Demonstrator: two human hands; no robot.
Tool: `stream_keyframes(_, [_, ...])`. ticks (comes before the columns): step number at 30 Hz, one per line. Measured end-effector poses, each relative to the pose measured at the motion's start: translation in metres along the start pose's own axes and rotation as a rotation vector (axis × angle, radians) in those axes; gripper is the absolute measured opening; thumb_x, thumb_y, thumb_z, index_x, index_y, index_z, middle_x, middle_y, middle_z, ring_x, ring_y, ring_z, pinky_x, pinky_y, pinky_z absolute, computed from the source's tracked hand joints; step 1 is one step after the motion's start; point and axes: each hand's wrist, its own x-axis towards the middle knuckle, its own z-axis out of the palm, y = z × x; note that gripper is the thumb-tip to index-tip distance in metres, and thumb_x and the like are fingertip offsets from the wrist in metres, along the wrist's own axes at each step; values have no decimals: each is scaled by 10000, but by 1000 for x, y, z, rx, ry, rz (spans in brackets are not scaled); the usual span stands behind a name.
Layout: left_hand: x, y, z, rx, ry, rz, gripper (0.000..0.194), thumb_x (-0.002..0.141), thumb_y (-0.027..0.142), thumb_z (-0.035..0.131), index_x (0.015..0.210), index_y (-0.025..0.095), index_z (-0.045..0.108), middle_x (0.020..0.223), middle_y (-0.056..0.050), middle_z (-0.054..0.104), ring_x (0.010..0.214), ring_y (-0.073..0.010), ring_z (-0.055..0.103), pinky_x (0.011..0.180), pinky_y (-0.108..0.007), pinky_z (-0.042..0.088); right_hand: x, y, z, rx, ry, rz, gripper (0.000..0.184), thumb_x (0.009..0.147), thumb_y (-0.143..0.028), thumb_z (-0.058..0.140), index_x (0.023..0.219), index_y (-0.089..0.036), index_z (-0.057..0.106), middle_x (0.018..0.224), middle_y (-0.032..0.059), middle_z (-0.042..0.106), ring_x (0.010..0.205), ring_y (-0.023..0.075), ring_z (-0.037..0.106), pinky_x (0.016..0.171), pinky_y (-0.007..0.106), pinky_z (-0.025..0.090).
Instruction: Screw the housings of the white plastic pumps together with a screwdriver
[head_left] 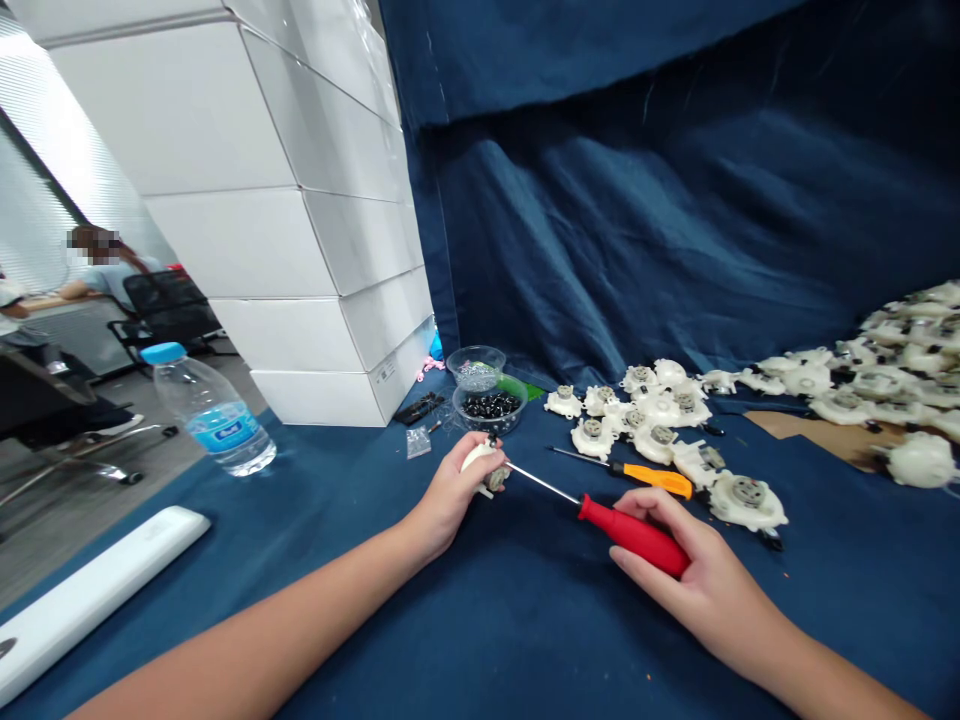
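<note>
My left hand (450,492) is closed around a small white plastic housing with a round metal motor (496,478), partly covered by the fingers. In my right hand (694,570) is a screwdriver with a red handle (637,535), held by fingers wrapped about the handle. Its thin metal shaft slants up and left, the tip ending at or just beside the housing; whether it touches a screw is too small to tell. A screwdriver with an orange handle (656,480) lies on the blue cloth (510,620) behind, close to several similar white motor housings (660,410).
Two clear bowls stand at the back, one with black parts (491,405), one with small silvery parts (477,372). Nearby lies a small plastic bag (418,442). White boxes (330,240) rise behind left, beside a water bottle (217,415). More housings (885,380) pile up at right.
</note>
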Motion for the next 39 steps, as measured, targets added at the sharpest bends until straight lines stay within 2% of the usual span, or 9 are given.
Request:
stream_keyframes(10, [1,3,2,-15,32,-9,343,814,403,808,1022,195,631,913,-45,708,839,-192,645,737,-293,520,-1,0,0,19,-9,3,227,970,-404,621,1154,-277,584,1170,63,710,986,250,706,863,376,563])
stream_keyframes(19, [1,-2,-1,11,-3,13,300,860,388,776,1041,199,630,934,-41,698,867,-189,640,749,-289,510,1,0,0,25,-18,4,220,972,-394,624,1157,-285,575,1174,46,703,985,230,703,877,356,550])
stream_keyframes(24, [0,-3,-1,45,-27,26,286,877,409,764,1036,207,638,922,-25,704,816,-168,637,755,-275,490,0,-2,-1,8,-12,3,208,969,-388,625,1141,-277,590,1149,46,722,956,229,715,847,346,563])
stream_keyframes(30, [0,-3,-1,6,2,1,283,857,398,779,1034,218,650,910,-16,710,819,-175,646,753,-283,503,-1,0,0,17,-11,13,231,972,-407,626,1160,-276,591,1178,61,724,994,247,720,853,359,572])
stream_keyframes(35, [1,-5,-2,48,-22,25,278,868,374,783,1042,210,641,922,-16,700,809,-158,635,758,-273,495,-1,3,0,23,-44,19,227,984,-407,620,1168,-286,564,1175,43,705,976,228,705,866,353,547])
stream_keyframes(39, [1,-4,-1,6,-6,13,281,882,382,763,1046,202,623,928,-36,690,880,-192,650,754,-293,515,0,1,0,25,-62,15,218,991,-403,613,1164,-284,555,1165,41,694,976,226,692,874,357,530])
